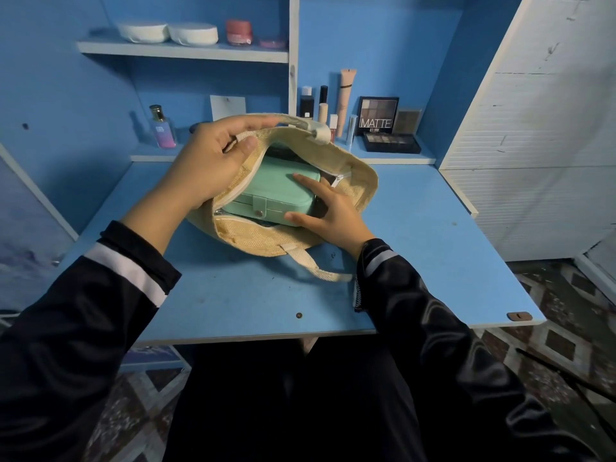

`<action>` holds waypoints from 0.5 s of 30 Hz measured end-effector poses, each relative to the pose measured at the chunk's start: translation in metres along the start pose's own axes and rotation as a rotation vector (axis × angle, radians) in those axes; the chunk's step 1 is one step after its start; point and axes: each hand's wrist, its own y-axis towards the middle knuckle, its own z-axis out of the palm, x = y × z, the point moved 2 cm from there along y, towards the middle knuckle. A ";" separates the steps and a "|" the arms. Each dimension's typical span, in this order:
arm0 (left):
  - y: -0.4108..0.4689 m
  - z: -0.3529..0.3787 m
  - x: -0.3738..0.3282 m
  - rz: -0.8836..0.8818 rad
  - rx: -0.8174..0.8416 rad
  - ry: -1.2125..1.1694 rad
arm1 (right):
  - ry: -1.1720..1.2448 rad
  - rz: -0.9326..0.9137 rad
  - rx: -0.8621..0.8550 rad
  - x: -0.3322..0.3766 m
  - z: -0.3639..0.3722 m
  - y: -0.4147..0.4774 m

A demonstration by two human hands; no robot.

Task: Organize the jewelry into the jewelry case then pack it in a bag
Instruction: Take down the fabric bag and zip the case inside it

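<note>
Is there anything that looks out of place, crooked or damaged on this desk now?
Nothing stands out. The mint-green snap-closed jewelry case lies inside the beige woven bag, which the left hand holds open while the right hand rests on the case. No spill or damage shows.

Tote bag (363, 181): coarse woven tan cloth, rough, matt. Handle strap (313, 265): cream webbing, ribbed, matt. Jewelry case (276, 185): mint leather-look skin, smooth, low sheen. The snap (258, 213) on its tab is metal with a dull shine. Bench (433, 255): blue painted board, smooth, matt, scuffed in spots. Sleeve (433, 321): black satin-like cloth, glossy, highlights along folds. Perfume bottle (163, 133): clear, glossy.
</note>
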 end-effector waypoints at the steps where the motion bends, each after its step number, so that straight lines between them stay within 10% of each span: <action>1: 0.000 0.001 0.000 0.002 -0.002 0.004 | -0.005 0.000 -0.008 0.000 0.000 -0.001; 15: 0.005 0.003 0.009 0.037 0.046 -0.005 | 0.020 0.149 -0.149 -0.003 -0.006 -0.003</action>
